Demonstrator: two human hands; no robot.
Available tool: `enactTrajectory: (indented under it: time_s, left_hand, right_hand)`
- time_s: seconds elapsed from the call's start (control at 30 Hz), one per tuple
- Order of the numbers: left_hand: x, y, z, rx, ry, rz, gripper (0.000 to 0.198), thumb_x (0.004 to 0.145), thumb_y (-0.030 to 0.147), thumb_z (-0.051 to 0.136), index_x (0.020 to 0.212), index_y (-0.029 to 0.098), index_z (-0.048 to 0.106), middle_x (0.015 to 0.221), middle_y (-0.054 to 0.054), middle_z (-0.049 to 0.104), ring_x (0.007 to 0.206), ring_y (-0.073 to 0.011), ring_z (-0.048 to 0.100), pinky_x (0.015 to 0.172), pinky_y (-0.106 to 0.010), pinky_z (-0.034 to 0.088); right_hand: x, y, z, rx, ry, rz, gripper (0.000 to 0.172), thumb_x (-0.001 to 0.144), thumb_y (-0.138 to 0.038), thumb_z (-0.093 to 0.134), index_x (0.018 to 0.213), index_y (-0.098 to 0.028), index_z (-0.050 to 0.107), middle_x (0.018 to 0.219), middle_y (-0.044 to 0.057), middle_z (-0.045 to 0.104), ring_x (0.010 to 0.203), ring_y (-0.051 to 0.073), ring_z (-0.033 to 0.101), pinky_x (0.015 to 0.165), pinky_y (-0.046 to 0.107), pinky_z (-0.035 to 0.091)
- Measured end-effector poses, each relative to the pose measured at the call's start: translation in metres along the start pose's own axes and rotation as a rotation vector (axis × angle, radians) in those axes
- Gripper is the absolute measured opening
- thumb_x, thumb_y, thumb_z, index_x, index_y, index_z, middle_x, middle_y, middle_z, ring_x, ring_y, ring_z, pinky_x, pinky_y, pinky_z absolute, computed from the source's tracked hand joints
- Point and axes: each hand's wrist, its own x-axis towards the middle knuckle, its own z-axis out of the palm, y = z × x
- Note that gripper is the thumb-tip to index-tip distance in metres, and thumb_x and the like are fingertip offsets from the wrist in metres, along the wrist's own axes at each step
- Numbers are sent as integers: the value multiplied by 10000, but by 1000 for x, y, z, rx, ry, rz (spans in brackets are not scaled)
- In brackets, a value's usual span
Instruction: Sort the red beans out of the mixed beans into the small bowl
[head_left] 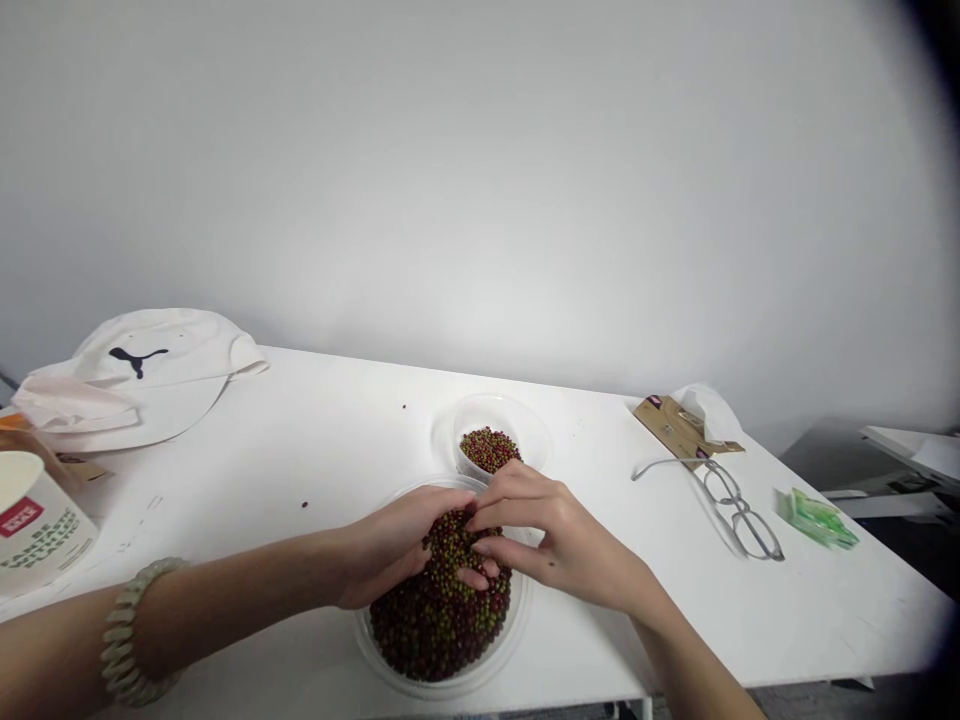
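A clear round bowl (517,640) near the table's front edge is filled with mixed red and green beans (435,640). Over it, my left hand (382,550) is cupped palm up with a heap of these beans in it. My right hand (559,530) reaches in from the other side, thumb and fingers bent into a pinch at the heap. Whatever lies between those fingertips is too small to make out. Just behind stands a smaller clear bowl (529,420), with more red and green beans (489,448) inside; my right hand partly covers its front.
Two stray beans lie on the white table (337,420). At the left are a white cap (169,345) and a paper cup (45,530). Eyeglasses (739,515), a brown packet with tissue (675,425) and a green wrapper (817,520) lie at the right. A wall rises behind.
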Motion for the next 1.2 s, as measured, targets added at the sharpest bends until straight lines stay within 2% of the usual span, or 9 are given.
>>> enactTrajectory:
  time_s: [0.13, 0.23, 0.67, 1.2]
  left_hand:
    - [0, 0, -1, -12, -10, -1, 245, 786, 284, 373, 776, 145, 574, 813, -56, 604, 772, -148, 547, 811, -316, 409]
    - [-1, -1, -2, -31, -16, 14, 258, 792, 296, 379, 829, 140, 580, 804, -47, 585, 761, -140, 541, 797, -302, 416]
    - [1, -3, -3, -22, -9, 45, 240, 801, 338, 411, 861, 156, 556, 790, -41, 576, 793, -160, 541, 751, -298, 429]
    - [2, -5, -4, -26, 10, 21, 191, 798, 282, 384, 770, 174, 540, 806, -44, 596, 796, -158, 547, 813, -340, 411]
  right_hand:
    - [1, -1, 4, -139, 89, 56, 96, 801, -215, 559, 868, -210, 627, 912, 48, 510, 864, 191, 425, 756, 338, 384]
    - [2, -4, 5, -178, 82, 96, 44, 773, -196, 589, 793, -207, 626, 947, 47, 469, 872, 199, 407, 750, 339, 379]
    - [5, -7, 8, -114, 20, 158, 58, 767, -153, 587, 748, -205, 606, 964, 30, 444, 929, 193, 395, 798, 315, 369]
    - [3, -5, 8, -55, 22, 137, 55, 784, -157, 578, 751, -201, 584, 949, 18, 445, 914, 169, 411, 803, 298, 371]
